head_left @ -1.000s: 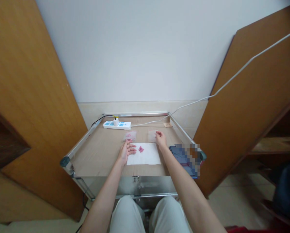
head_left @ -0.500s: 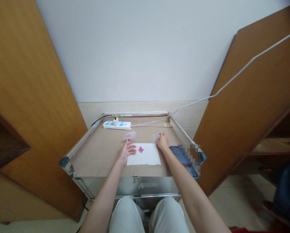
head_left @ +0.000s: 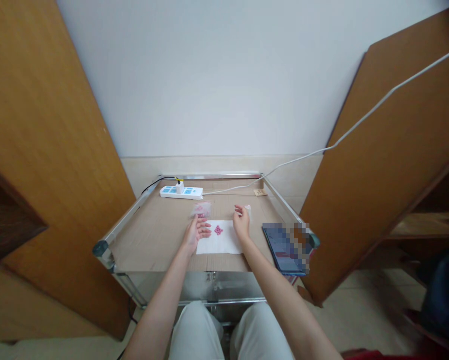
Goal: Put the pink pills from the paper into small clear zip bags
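A white sheet of paper (head_left: 224,245) lies on the cardboard-covered cart top, with a small diamond-shaped cluster of pink beads (head_left: 218,230) on it. My left hand (head_left: 197,235) rests at the sheet's left edge, its fingers spread and holding nothing visible. Just beyond it sits a clear bag with pink pieces (head_left: 202,209). Over the sheet's upper right corner is my right hand (head_left: 241,221), its fingers curled together; anything between them is too small to make out. Behind that hand, a second clear bag (head_left: 249,210) is partly hidden.
A white power strip (head_left: 181,192) with a plug lies at the back left, its cable running right. At the right edge is a dark tablet (head_left: 284,250), partly blurred. Metal rails (head_left: 284,200) border the cart, and wooden panels (head_left: 393,125) flank it.
My right hand has moved left from the right-hand bag to the sheet's upper right corner. My left hand and the bead cluster have stayed in place.
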Demonstrator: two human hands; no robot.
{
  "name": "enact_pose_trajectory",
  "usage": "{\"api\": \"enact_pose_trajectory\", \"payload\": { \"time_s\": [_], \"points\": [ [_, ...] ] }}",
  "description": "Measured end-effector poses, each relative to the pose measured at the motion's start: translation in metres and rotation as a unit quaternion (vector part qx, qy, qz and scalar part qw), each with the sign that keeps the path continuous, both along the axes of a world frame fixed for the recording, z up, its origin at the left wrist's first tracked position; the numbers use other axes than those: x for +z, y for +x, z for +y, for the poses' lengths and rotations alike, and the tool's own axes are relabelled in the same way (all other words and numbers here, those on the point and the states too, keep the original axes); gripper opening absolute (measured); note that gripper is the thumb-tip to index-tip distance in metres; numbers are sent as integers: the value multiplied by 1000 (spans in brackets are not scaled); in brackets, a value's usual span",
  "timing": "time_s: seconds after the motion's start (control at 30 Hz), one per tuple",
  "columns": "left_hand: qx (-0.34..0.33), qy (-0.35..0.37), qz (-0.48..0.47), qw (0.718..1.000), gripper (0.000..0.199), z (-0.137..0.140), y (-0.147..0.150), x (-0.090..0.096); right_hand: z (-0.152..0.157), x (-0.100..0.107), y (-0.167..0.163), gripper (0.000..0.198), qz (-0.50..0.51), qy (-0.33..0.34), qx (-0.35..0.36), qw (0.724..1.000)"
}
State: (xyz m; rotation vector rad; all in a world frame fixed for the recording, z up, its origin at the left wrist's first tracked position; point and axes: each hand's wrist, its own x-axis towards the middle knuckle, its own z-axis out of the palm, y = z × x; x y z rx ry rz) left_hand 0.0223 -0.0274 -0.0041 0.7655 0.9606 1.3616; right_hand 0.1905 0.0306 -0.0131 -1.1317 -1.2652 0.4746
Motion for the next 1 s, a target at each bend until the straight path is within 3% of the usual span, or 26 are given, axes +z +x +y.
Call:
{"api": "enact_pose_trajectory", "payload": {
  "time_s": [0.1,0.2,0.3,0.4,0.47,0.57,0.67,0.8,1.0],
  "points": [
    [30,27,15,999,37,-1,-1,-1,-7,-7,-9,23,45,-12,23,999],
    [136,81,59,986,34,0,-2,-3,-14,-10,-12,21,11,21,40,999],
    [292,125,147,937,26,4,-1,-4,-21,-9,-14,21,-29,50,53,997],
    [361,152,284,875,18,12,0,1,-24,-6,-15,20,-63,64,69,994],
    [335,160,383,846,18,19,-1,6,-25,-6,-15,20,-72,63,71,993],
    [242,165,517,804,26,27,-5,13,-25,-7,-14,20,-74,60,66,993],
    [174,152,587,776,30,32,-12,17,-24,-8,-13,20,-74,59,64,993],
    [136,119,589,788,24,36,-20,16,-25,-7,-13,20,-76,53,60,994],
    [200,137,430,870,9,44,-24,12,-26,-6,-12,20,-75,47,60,994]
  ]
}}
